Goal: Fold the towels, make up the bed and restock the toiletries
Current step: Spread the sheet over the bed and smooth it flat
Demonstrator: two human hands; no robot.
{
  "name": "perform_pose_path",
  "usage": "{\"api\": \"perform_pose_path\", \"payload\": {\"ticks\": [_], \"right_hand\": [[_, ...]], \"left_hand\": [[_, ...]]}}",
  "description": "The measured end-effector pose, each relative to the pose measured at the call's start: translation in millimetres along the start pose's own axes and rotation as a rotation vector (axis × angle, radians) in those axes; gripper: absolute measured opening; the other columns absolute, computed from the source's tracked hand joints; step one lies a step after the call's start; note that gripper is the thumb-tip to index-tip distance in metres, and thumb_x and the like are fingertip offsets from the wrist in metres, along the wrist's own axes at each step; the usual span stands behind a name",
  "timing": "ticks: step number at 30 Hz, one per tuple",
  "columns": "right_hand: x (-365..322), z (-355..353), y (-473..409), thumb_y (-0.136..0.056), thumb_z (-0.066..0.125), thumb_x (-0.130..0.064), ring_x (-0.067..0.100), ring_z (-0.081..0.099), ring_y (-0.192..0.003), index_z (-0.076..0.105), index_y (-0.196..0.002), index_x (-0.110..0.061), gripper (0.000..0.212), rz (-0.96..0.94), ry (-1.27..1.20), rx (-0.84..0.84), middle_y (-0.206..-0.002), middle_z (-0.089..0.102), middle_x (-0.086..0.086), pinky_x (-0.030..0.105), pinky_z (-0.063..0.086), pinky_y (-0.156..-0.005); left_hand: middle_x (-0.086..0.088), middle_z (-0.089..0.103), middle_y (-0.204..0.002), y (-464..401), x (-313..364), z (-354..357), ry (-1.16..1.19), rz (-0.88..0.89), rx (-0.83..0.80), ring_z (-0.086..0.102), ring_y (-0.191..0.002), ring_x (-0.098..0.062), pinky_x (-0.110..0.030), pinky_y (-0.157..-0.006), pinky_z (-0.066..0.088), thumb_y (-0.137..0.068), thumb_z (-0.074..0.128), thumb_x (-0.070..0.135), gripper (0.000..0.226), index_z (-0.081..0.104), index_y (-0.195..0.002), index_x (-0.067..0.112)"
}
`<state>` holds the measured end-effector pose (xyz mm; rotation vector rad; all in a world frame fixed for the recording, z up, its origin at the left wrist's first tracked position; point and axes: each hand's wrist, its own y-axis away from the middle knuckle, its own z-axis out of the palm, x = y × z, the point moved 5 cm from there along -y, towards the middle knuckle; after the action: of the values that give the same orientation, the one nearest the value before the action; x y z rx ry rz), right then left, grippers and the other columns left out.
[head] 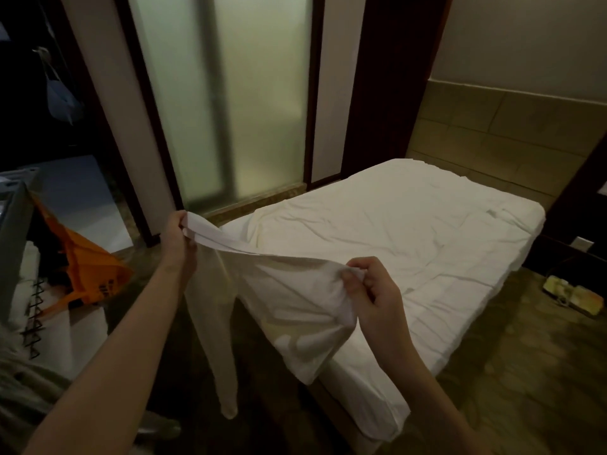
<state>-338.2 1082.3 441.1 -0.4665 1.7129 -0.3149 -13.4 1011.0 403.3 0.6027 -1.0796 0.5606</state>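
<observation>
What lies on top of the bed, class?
A wrinkled white sheet covers the bed; nothing else is visible on it. The white cloth held up in front hides its near corner.

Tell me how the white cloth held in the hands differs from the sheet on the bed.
The held cloth hangs in the air, stretched between the left hand and right hand; the bed sheet lies flat on the mattress. The held cloth droops in long folds towards the floor, while the bed sheet shows only shallow wrinkles. The held cloth looks far smaller. Both are white fabric.
</observation>
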Motion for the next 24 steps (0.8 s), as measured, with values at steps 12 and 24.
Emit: {"api": "perform_pose_path", "payload": {"ticks": [12,24], "right_hand": [[120,-150,-102,-0.094,0.054,-0.008,0.009,0.054,-0.059,0.055,-0.086,-0.019,0.014,0.169,-0.113,0.125,-0.062,0.057,-0.003,0.030,0.054,-0.052],[282,-384,-293,-0.095,0.051,-0.007,0.020,0.062,-0.067,0.055,-0.089,0.000,0.010,0.346,-0.130,0.080,-0.078,0.064,0.012,0.033,0.058,-0.058]], "left_hand": [[0.007,0.048,-0.070,-59,-61,219,-0.140,0.163,-0.062,0.046,-0.069,-0.009,-0.023,-0.063,0.038,-0.086,0.053,0.020,0.021,0.054,-0.065,0.024],[0.002,0.049,-0.063,-54,-152,507,-0.188,0.195,-0.004,0.045,-0.058,-0.011,-0.027,-0.063,0.037,-0.082,0.060,0.023,0.020,0.054,-0.063,0.020]]}}
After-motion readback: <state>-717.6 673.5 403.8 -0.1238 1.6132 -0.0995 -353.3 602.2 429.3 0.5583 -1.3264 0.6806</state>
